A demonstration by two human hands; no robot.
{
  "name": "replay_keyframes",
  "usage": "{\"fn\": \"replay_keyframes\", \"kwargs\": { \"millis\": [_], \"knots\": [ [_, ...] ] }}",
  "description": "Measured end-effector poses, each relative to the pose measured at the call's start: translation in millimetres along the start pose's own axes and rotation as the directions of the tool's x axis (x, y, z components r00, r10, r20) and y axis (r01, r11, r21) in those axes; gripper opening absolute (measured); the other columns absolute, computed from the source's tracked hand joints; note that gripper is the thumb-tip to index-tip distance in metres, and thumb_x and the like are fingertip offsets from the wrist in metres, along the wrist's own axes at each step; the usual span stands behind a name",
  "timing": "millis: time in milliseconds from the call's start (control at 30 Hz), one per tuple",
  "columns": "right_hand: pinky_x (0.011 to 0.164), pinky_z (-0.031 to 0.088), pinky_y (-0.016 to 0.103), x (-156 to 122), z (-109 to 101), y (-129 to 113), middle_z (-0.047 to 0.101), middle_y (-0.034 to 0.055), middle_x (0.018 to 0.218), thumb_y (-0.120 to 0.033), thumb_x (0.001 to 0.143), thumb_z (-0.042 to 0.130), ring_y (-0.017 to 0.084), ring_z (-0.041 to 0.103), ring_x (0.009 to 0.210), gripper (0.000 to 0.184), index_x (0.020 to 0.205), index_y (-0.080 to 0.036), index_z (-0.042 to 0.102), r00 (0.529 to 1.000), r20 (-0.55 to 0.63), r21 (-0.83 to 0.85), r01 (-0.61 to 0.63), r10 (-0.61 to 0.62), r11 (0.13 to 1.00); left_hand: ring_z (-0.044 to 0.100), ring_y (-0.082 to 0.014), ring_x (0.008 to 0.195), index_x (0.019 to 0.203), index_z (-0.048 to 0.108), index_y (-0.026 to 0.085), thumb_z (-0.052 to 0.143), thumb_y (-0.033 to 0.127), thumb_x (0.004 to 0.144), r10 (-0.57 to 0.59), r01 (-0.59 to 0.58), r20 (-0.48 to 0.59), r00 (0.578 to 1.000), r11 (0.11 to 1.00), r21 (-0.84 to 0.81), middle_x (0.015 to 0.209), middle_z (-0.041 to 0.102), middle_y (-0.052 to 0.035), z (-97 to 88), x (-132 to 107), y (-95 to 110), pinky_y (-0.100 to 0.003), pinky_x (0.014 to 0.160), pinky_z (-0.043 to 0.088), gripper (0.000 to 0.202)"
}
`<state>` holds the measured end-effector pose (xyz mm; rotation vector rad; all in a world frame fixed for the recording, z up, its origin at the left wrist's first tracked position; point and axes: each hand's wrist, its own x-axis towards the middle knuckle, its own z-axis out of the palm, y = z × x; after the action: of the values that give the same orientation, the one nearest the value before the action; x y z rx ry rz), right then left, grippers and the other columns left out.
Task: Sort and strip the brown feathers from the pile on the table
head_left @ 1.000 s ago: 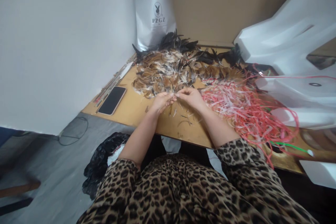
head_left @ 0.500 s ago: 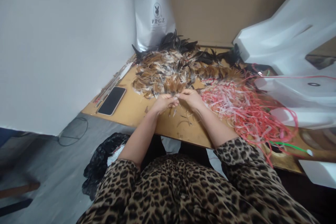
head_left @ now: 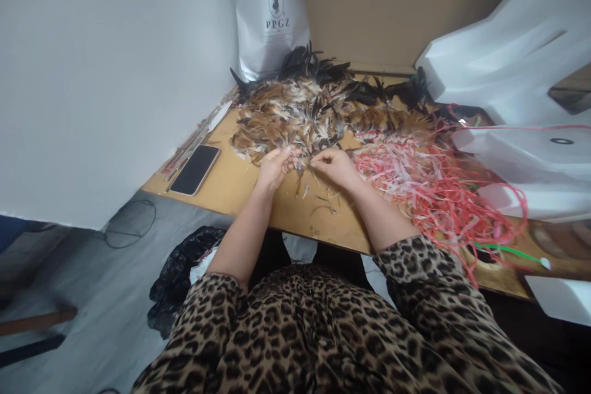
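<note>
Brown, white and black feathers (head_left: 281, 117) lie in a broad pile on the wooden table (head_left: 295, 215). At the near edge of the pile is my left hand (head_left: 275, 167), its thumb and half-curled fingers apart. My right hand (head_left: 336, 166) is a short way to its right, thumb and forefinger pinched together. Whatever is in that pinch is too small to make out. A few loose feather bits (head_left: 329, 204) are scattered on the wood below the hands. Beside my right hand spreads a tangle of red and white plastic strips (head_left: 415, 181).
A dark-screened phone (head_left: 195, 170) lies at the table's left, near thin sticks (head_left: 182, 155) along the wall. Behind the feathers stands a white printed bag (head_left: 272, 43). White machine-like parts (head_left: 521, 166) bound the right side. A black plastic bag (head_left: 184, 277) is on the floor.
My hands have parted from where they met at the fingertips. The left moved slightly left and up, and its fingers loosened. The right stays pinched. The whole view has shifted slightly.
</note>
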<state>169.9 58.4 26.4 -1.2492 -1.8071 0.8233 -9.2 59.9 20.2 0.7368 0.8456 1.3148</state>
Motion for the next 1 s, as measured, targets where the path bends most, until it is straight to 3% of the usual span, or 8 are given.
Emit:
{"fn": "replay_keyframes", "kwargs": {
  "millis": [133, 300, 433, 633, 700, 800, 900, 1000],
  "knots": [
    [0.066, 0.039, 0.025, -3.5, -3.5, -2.1, 0.065, 0.0038, 0.075, -0.027, 0.07, 0.057, 0.014, 0.056, 0.069, 0.014, 0.071, -0.018, 0.069, 0.989, 0.087, -0.262, 0.138, -0.119, 0.955, 0.057, -0.003, 0.055, 0.086, 0.062, 0.012, 0.061, 0.022, 0.076, -0.002, 0.001, -0.018, 1.0, 1.0, -0.031, 0.078, 0.069, -0.0047, -2.6, 1.4, 0.3, -0.011, 0.048, 0.041, 0.014],
    [0.058, 0.036, 0.025, -5.7, -17.1, -6.0, 0.065, 0.0024, 0.066, -0.034, 0.071, 0.057, 0.014, 0.055, 0.06, 0.019, 0.065, -0.019, 0.068, 0.992, 0.117, -0.468, 0.005, 0.056, 0.884, 0.058, -0.0033, 0.054, 0.086, 0.062, 0.011, 0.063, 0.021, 0.075, -0.018, 0.018, 0.01, 1.0, 0.999, -0.028, 0.075, 0.068, -0.0046, -1.8, -1.0, 0.2, -0.011, 0.048, 0.041, 0.015],
    [0.054, 0.033, 0.026, -11.8, -15.8, -17.8, 0.061, 0.0043, 0.054, -0.041, 0.064, 0.064, 0.014, 0.052, 0.054, 0.023, 0.057, -0.019, 0.066, 0.983, 0.155, -0.601, 0.018, 0.095, 0.799, 0.059, -0.0038, 0.054, 0.087, 0.063, 0.01, 0.064, 0.023, 0.074, -0.026, 0.026, 0.033, 0.999, 1.0, 0.017, 0.076, 0.069, -0.0056, -0.5, -2.6, -1.9, -0.012, 0.048, 0.042, 0.018],
    [0.062, 0.036, 0.03, -18.8, -1.5, -27.3, 0.063, 0.0124, 0.061, -0.021, 0.059, 0.066, 0.022, 0.059, 0.068, 0.006, 0.056, -0.017, 0.066, 0.98, 0.128, -0.703, -0.021, 0.156, 0.711, 0.059, -0.004, 0.054, 0.089, 0.063, 0.01, 0.063, 0.023, 0.075, -0.031, 0.026, 0.069, 0.997, 0.997, 0.074, 0.079, 0.069, -0.0069, 1.4, -4.8, -3.0, -0.011, 0.046, 0.041, 0.019],
    [0.061, 0.036, 0.029, -17.2, -2.9, -22.1, 0.062, 0.0108, 0.058, -0.019, 0.058, 0.066, 0.021, 0.058, 0.066, 0.005, 0.054, -0.017, 0.065, 0.983, 0.108, -0.666, -0.038, 0.147, 0.745, 0.059, -0.004, 0.055, 0.09, 0.063, 0.01, 0.061, 0.022, 0.076, -0.04, 0.032, 0.069, 0.997, 0.993, 0.11, 0.082, 0.069, -0.0074, 2.5, -6.1, -3.0, -0.011, 0.046, 0.041, 0.019],
    [0.054, 0.035, 0.026, -12.0, -10.2, -11.6, 0.058, 0.0045, 0.05, -0.025, 0.06, 0.065, 0.015, 0.052, 0.055, 0.011, 0.053, -0.016, 0.063, 0.988, 0.093, -0.474, -0.066, 0.125, 0.878, 0.059, -0.004, 0.055, 0.09, 0.063, 0.009, 0.061, 0.021, 0.076, -0.058, 0.047, 0.091, 0.994, 0.992, 0.116, 0.083, 0.069, -0.0081, 4.1, -7.5, -3.5, -0.011, 0.046, 0.041, 0.018],
    [0.051, 0.034, 0.024, -6.3, -15.2, -4.8, 0.059, 0.0006, 0.053, -0.033, 0.062, 0.064, 0.011, 0.046, 0.05, 0.019, 0.063, -0.015, 0.066, 0.984, 0.05, -0.081, -0.167, 0.171, 0.983, 0.059, -0.0043, 0.055, 0.09, 0.064, 0.009, 0.062, 0.02, 0.076, -0.087, 0.076, 0.113, 0.99, 0.993, 0.093, 0.084, 0.069, -0.0086, 5.3, -8.0, -4.8, -0.012, 0.046, 0.041, 0.018],
    [0.053, 0.036, 0.023, -2.0, -10.2, -3.4, 0.06, -0.0005, 0.058, -0.038, 0.058, 0.067, 0.009, 0.045, 0.051, 0.026, 0.069, -0.014, 0.066, 0.971, -0.048, 0.304, -0.207, 0.232, 0.93, 0.06, -0.005, 0.056, 0.089, 0.064, 0.008, 0.061, 0.018, 0.077, -0.118, 0.109, 0.138, 0.983, 0.992, 0.068, 0.084, 0.069, -0.0092, 6.4, -8.2, -6.9, -0.011, 0.046, 0.042, 0.016]
  ]
}}
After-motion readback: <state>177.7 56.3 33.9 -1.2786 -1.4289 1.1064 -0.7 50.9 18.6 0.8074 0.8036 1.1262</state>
